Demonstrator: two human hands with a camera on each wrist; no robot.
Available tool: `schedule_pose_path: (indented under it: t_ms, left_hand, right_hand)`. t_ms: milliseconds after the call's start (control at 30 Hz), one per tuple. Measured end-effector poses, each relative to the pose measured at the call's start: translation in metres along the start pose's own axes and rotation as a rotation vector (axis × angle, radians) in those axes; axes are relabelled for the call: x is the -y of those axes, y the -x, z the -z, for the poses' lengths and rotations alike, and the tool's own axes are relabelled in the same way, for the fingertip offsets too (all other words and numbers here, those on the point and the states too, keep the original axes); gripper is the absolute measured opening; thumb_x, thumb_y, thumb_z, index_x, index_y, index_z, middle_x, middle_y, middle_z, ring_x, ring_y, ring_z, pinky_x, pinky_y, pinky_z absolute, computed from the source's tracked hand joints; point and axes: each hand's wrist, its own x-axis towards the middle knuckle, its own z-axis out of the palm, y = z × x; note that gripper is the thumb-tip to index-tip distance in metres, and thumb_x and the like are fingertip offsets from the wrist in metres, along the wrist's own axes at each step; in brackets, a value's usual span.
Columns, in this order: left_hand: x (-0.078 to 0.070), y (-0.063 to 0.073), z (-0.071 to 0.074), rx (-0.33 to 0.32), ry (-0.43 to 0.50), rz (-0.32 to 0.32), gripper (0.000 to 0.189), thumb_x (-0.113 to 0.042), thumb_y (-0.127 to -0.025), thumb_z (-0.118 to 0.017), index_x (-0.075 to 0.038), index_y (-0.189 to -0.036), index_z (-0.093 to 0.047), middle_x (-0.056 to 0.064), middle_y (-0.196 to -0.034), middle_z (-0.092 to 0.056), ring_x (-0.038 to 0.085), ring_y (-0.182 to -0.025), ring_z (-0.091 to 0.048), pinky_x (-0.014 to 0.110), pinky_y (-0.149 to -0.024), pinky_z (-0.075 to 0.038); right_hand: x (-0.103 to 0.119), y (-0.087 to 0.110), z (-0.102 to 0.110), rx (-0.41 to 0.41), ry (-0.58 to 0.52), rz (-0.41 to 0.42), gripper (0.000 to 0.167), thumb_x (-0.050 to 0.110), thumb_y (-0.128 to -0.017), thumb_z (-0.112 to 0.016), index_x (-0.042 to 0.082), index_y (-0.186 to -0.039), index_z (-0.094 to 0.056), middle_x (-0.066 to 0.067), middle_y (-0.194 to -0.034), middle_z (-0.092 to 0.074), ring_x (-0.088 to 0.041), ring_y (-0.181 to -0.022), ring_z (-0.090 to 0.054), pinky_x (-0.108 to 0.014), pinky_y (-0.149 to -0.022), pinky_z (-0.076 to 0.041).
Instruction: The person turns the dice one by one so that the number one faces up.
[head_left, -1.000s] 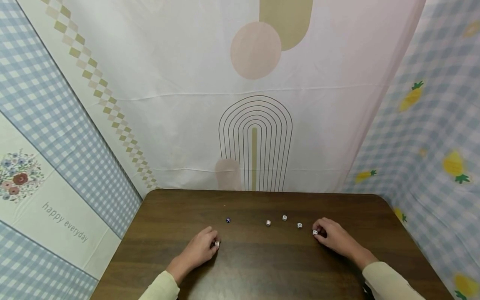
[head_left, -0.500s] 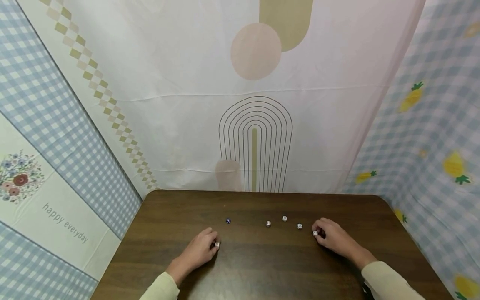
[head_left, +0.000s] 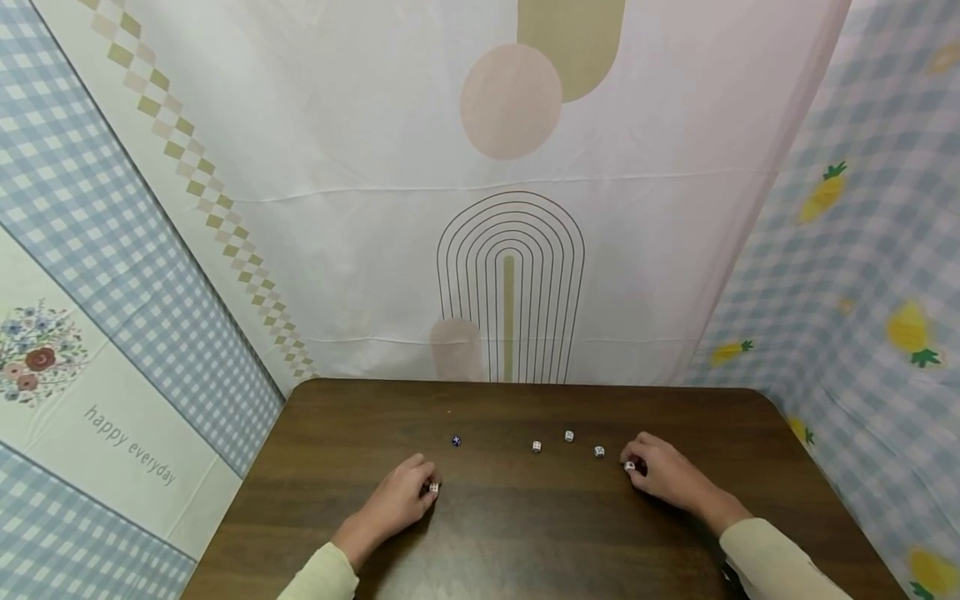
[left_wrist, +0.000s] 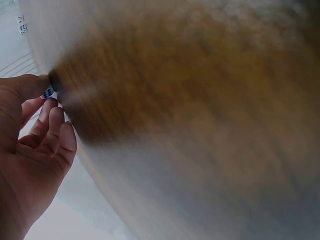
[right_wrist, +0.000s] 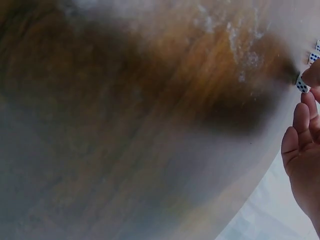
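Note:
In the head view my left hand (head_left: 399,496) is low over the left half of the wooden table, pinching a white die (head_left: 434,487). The left wrist view shows that same die (left_wrist: 47,93) with blue dots, partly covered by thumb and finger. On the right side my right hand (head_left: 663,472) pinches another white die (head_left: 629,467), which looks slightly tilted. Its blue-dotted faces (right_wrist: 302,84) show in the right wrist view. Between the hands lie three white dice: one on the left (head_left: 537,447), a farther one (head_left: 569,436) and one near my right fingers (head_left: 599,452).
A dark blue die (head_left: 456,441) lies on the table beyond my left hand. The brown wooden table (head_left: 517,533) has rounded far corners. Behind it hangs a patterned white cloth (head_left: 360,275), and a checked cloth (head_left: 847,275) hangs along the right side.
My right hand has shifted very slightly left, and the die in its fingers has turned a little. The left hand and the dice on the table stay in place.

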Motion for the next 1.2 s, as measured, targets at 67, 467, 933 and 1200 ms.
schedule_pose_path:
  t_ms: [67, 467, 933, 1200]
  left_hand:
    - [0.000, 0.000, 0.000, -0.001, -0.003, -0.002, 0.015, -0.011, -0.089, -0.078, -0.017, -0.087, -0.064, -0.008, -0.087, -0.051, 0.006, -0.078, -0.053, 0.028, -0.069, -0.049]
    - [0.000, -0.001, 0.001, 0.014, -0.004, 0.005, 0.016, -0.012, -0.089, -0.078, -0.017, -0.088, -0.064, -0.008, -0.087, -0.050, 0.006, -0.079, -0.053, 0.028, -0.069, -0.049]
    - [0.000, 0.000, 0.000, 0.021, -0.003, 0.008, 0.014, -0.012, -0.090, -0.077, -0.017, -0.088, -0.064, -0.007, -0.087, -0.051, 0.007, -0.078, -0.052, 0.029, -0.069, -0.049]
    - [0.000, 0.000, 0.000, 0.026, -0.010, 0.013, 0.015, -0.013, -0.090, -0.078, -0.018, -0.088, -0.064, -0.008, -0.087, -0.050, 0.006, -0.079, -0.052, 0.029, -0.069, -0.049]
  right_hand:
    - [0.000, 0.000, -0.001, 0.003, -0.008, 0.005, 0.014, 0.009, -0.089, -0.073, 0.021, -0.095, -0.071, 0.009, -0.092, -0.055, -0.001, -0.079, -0.050, -0.024, -0.068, -0.047]
    - [-0.003, 0.004, 0.000, -0.030, -0.044, -0.032, 0.017, 0.012, -0.089, -0.079, 0.019, -0.099, -0.067, 0.009, -0.095, -0.059, -0.003, -0.084, -0.055, -0.027, -0.071, -0.051]
    - [0.008, 0.001, -0.001, -0.012, -0.070, -0.013, 0.014, 0.013, -0.091, -0.077, 0.022, -0.095, -0.067, 0.012, -0.090, -0.057, 0.000, -0.080, -0.053, -0.024, -0.069, -0.050]
    - [0.031, -0.007, -0.001, -0.020, -0.085, 0.058, 0.012, 0.013, -0.092, -0.076, 0.019, -0.097, -0.068, 0.012, -0.092, -0.058, 0.001, -0.081, -0.054, -0.024, -0.069, -0.050]
